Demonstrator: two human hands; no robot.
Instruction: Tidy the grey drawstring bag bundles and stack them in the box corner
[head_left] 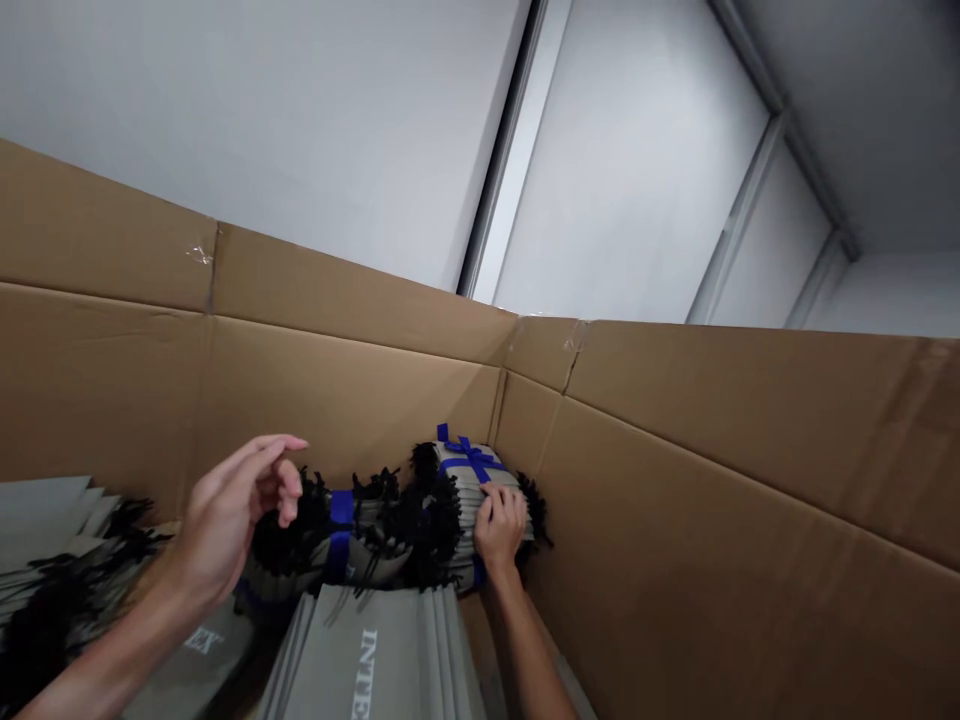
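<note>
Curled fingers (511,505) of the right hand (497,535) touch a ribboned bundle (466,492) in a cardboard box's (675,500) corner; whether pinching, I cannot tell. The left hand (229,505) hovers, fingers loosely bent. White panels (637,170) rise beyond.

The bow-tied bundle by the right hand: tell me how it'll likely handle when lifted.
The bundle should probably lift as one block, since a blue ribbon binds it. Its thin stacked layers may bend or fan out at the edges. The loose black strands at its ends would likely flop and could snag.
</note>
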